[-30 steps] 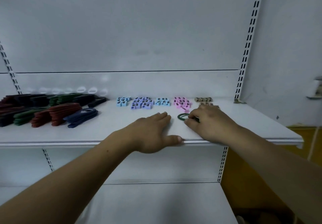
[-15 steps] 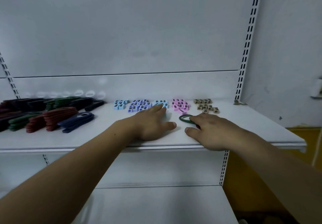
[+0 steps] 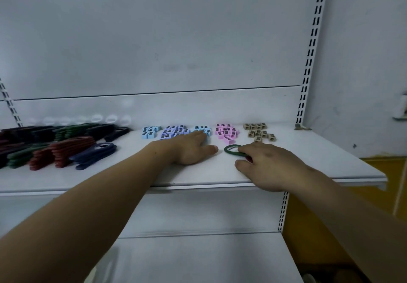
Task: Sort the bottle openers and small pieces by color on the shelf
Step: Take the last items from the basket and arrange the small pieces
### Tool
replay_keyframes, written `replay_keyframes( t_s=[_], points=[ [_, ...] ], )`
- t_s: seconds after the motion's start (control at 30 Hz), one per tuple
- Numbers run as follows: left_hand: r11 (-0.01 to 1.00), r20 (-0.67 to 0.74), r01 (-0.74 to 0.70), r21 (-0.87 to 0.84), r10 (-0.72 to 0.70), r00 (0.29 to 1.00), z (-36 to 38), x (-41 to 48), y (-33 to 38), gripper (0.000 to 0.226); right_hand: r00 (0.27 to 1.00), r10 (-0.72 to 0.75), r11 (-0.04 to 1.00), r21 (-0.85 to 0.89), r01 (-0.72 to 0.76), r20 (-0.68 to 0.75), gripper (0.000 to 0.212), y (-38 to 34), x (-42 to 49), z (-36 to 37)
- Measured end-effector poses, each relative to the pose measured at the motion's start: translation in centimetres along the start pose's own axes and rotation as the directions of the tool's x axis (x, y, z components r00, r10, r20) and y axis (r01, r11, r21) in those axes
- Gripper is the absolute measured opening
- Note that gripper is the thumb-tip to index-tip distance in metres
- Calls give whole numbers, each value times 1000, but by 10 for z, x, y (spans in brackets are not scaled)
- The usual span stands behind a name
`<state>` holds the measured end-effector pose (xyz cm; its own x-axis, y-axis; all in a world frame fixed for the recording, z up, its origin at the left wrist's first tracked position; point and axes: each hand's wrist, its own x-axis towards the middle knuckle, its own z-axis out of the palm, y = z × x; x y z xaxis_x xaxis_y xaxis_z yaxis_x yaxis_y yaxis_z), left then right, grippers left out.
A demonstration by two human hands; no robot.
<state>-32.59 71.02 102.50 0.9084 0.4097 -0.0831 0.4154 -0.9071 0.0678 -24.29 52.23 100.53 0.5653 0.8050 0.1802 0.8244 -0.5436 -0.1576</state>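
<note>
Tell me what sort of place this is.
Probably a shop or stockroom: a white shelf on a slotted upright, with bottle openers and small pieces laid out in colour groups like stock.
</note>
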Motion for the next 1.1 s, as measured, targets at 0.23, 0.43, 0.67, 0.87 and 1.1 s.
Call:
replay_keyframes(
  t_s=[0.23, 0.43, 0.67, 0.87, 1.1],
  points=[
    [997, -82, -80, -20, 78, 994, -4, -13, 4, 64, 1000, -20, 999, 43, 20, 14, 43, -3, -2, -3],
    [962, -151, -201, -183, 174, 973, 3, -40, 18, 52, 1000, 8, 991, 131, -6, -12, 39, -3, 18, -22],
    [944, -73, -280, -172, 271, 960, 14, -48, 27, 50, 985, -16, 995, -98, 33, 172, 46, -11, 51, -28],
    [956, -74, -205, -207, 194, 978, 9, -57, 10, 46, 981, -4, 986, -162, 36, 192, 55, -19, 57, -29],
    [962, -183, -121, -244, 77, 980, 7, -64, -18, 31, 984, 124, 989, -99, -112, 127, 26, -3, 25, -47]
  ],
)
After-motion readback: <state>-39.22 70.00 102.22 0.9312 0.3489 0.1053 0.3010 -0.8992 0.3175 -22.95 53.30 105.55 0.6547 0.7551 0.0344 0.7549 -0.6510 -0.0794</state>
